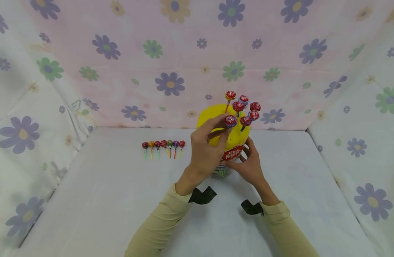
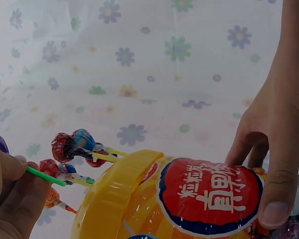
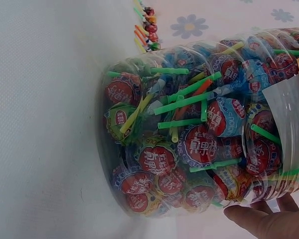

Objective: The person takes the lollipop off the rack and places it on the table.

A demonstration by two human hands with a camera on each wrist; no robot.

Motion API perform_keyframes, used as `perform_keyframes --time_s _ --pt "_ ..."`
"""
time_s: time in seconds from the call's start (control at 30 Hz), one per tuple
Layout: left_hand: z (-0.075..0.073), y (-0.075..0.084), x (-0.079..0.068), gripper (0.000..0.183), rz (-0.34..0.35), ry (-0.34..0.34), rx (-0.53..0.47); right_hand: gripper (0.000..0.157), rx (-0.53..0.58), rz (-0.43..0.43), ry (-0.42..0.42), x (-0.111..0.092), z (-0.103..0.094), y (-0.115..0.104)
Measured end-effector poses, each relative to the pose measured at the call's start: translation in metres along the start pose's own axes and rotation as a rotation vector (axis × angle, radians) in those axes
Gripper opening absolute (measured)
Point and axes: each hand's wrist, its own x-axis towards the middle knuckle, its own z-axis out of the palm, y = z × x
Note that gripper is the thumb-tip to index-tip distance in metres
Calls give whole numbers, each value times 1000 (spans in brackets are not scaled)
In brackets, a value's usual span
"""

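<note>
A big plastic candy jar (image 3: 189,139) packed with wrapped lollipops stands on the table under a yellow lid (image 1: 209,113). Several lollipops, such as the orange-stemmed one (image 1: 230,95), stick up from that lid. Above its near side, my left hand (image 1: 207,146) pinches a purple-wrapped lollipop (image 1: 230,121). The lollipop's green stick (image 2: 46,176) points at the lid, its tip close to the top in the left wrist view. Lower down, my right hand (image 1: 250,166) grips the jar's side, thumb in front below the red label (image 2: 209,196).
Left of the jar, a row of several lollipops (image 1: 163,144) lies on the white-covered table (image 1: 103,200), sticks toward me. A flowered cloth (image 1: 126,78) hangs behind the table and along both sides. Dark straps (image 1: 203,195) stick out from the cuffs.
</note>
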Motion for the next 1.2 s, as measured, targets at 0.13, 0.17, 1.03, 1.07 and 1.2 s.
perform_keyframes --time_s 0.13,0.17,1.03,1.07,1.2 --pt "-9 1 -1 38 -13 30 -38 96 -1 19 -6 0 2 -3" --pt "-11 1 -1 38 -18 35 -45 96 -1 22 -8 0 2 -6" --pt "-104 -77 -60 41 -451 142 98 92 -7 58 -42 -7 0 -41" --pt "-106 -81 -64 41 -474 134 109 92 -6 59 -41 -7 0 -40" --pt "-112 -100 -80 39 -536 105 156 92 -5 53 -37 -7 0 -40"
